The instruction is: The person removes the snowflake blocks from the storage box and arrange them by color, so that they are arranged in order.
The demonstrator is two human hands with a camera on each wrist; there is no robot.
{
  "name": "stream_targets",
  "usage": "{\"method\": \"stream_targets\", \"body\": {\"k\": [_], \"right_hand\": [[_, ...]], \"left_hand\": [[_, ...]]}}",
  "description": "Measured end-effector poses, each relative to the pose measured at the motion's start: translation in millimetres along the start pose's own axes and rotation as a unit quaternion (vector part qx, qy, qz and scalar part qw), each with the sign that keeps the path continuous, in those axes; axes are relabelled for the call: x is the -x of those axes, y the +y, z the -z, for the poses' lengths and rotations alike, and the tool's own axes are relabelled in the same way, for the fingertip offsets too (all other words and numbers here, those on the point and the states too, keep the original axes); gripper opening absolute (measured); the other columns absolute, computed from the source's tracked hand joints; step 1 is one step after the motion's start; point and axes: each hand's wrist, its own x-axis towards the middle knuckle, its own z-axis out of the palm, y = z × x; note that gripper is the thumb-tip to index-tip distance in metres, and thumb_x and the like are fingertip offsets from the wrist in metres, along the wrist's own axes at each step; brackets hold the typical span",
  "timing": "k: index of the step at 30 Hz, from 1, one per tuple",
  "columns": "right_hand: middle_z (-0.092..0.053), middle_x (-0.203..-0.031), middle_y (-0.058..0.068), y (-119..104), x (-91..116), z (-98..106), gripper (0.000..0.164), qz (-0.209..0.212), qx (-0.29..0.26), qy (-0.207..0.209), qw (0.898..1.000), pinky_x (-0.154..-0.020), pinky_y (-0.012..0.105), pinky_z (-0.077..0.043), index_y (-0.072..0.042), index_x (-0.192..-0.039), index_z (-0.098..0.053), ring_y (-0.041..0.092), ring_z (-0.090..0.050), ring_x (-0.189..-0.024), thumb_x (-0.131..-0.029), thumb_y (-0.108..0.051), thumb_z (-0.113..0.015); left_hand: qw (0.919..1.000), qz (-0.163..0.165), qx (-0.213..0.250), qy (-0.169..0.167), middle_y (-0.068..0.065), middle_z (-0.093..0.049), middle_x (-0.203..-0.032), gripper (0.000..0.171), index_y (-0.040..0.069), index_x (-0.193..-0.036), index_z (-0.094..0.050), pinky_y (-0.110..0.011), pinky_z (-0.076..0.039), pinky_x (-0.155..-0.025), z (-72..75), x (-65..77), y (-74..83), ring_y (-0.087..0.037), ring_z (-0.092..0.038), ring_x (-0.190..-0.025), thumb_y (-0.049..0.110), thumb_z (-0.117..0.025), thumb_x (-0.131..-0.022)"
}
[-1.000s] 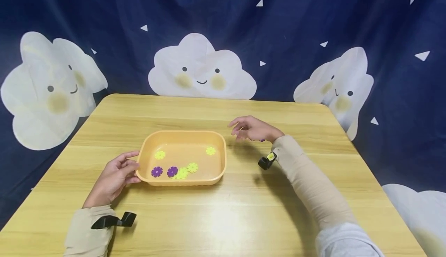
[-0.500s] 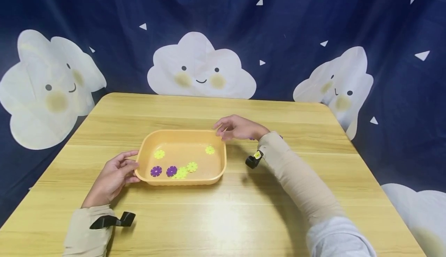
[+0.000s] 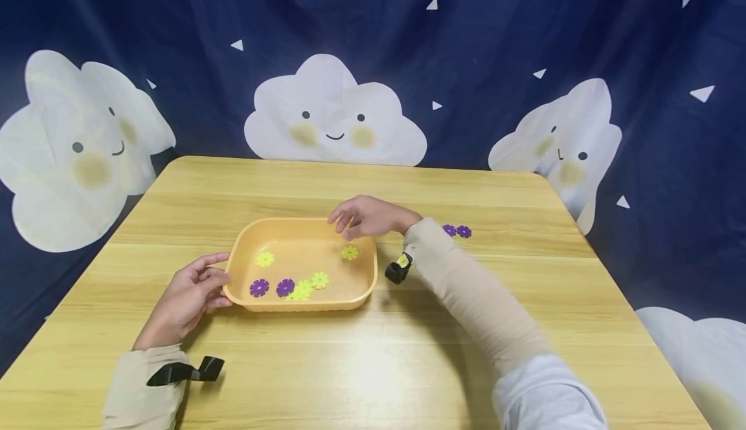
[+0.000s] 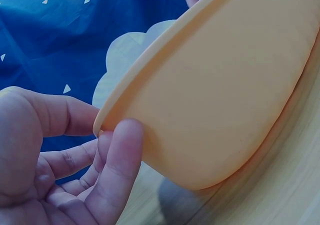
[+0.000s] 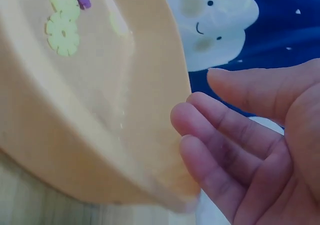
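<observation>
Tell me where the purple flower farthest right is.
In the head view, the purple flower lies on the table, right of the tray, beside a second purple flower and near the right sleeve.

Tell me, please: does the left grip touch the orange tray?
Touching: the left wrist view shows the left grip pinching the orange tray by its edge.

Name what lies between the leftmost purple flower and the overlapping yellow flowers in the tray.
A second purple flower lies between the leftmost purple flower and the overlapping yellow flowers, as the head view shows.
</observation>
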Motion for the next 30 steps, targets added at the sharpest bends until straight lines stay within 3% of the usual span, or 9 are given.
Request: {"method": "stream_targets", "body": {"k": [10, 23, 30], "right_hand": [[-0.065, -0.110, 0.019, -12.7, -22.9, -13.5, 0.043, 0.018, 0.073, -0.046, 0.996, -0.081, 0.022, -0.055, 0.001, -0.124, -0.062, 0.021, -0.064, -0.092, -0.082, 0.005, -0.073], [-0.063, -0.112, 0.019, -22.4, -52.1, -31.7, 0.041, 0.008, 0.065, -0.110, 0.992, -0.083, 0.020, -0.053, 0.000, -0.122, -0.064, 0.024, -0.059, -0.105, -0.082, 0.008, -0.072], [-0.064, -0.113, 0.006, -21.4, -63.3, -38.3, 0.038, -0.035, 0.045, -0.153, 0.987, -0.087, 0.019, -0.051, -0.009, -0.124, -0.064, 0.013, -0.057, -0.105, -0.087, 0.000, -0.069]], "left_hand": [[0.9999, -0.008, -0.008, -0.004, -0.006, -0.056, -0.096, 0.033, 0.012, -0.127, -0.047, -0.028, -0.061, -0.065, -0.1, -0.1, -0.2, -0.014, -0.061, -0.073, 0.008, -0.059, -0.097], [1.0000, -0.006, -0.004, -0.004, -0.004, -0.057, -0.096, 0.034, 0.012, -0.127, -0.048, -0.029, -0.062, -0.065, -0.4, 1.2, -1.2, -0.015, -0.063, -0.073, 0.010, -0.062, -0.096], [0.9999, -0.009, -0.006, -0.004, -0.004, -0.058, -0.095, 0.033, 0.013, -0.126, -0.049, -0.029, -0.062, -0.065, 0.5, 0.2, -3.0, -0.014, -0.060, -0.072, 0.010, -0.062, -0.096]]}}
